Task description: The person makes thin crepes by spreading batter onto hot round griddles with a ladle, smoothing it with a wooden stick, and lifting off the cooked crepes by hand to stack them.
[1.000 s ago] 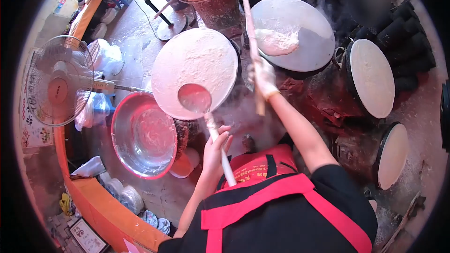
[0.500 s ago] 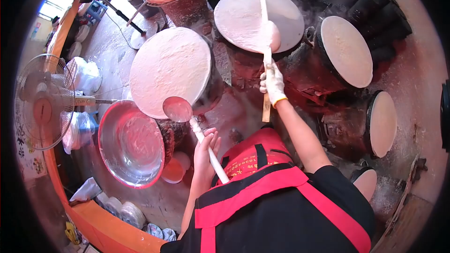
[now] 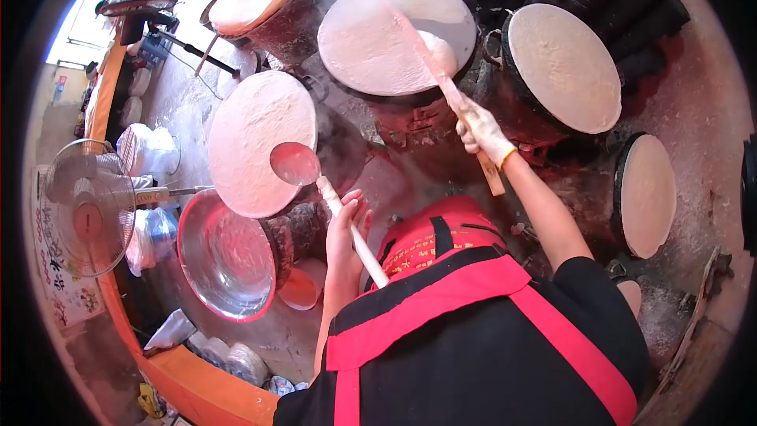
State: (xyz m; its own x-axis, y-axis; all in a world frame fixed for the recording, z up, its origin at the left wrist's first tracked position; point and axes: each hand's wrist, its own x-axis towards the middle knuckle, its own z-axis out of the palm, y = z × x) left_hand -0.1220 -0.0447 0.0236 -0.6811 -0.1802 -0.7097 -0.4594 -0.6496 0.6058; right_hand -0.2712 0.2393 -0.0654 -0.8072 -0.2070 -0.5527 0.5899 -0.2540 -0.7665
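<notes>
My right hand (image 3: 484, 134), in a white glove, is closed around a long flat wooden spreader (image 3: 423, 51). Its blade lies across the steaming round griddle (image 3: 359, 35) at the top, which is mostly coated in pale batter. A smooth batter mound (image 3: 441, 49) sits against the blade's right side, and a greyer patch shows at the upper right. My bare left hand (image 3: 344, 230) grips the white handle of a ladle (image 3: 295, 164). The ladle's round bowl hangs over the edge of a second batter-covered griddle (image 3: 256, 130).
Right of me stand more coated griddles (image 3: 564, 67) on drum stoves. At the lower left is a large metal basin (image 3: 229, 256) with a red rim. A standing fan (image 3: 91, 209) is at far left, near an orange counter edge (image 3: 209, 386).
The view has shifted, and my right hand has swung the spreader to a slant across the griddle. The batter surface there looks wider spread. My left hand still holds the ladle.
</notes>
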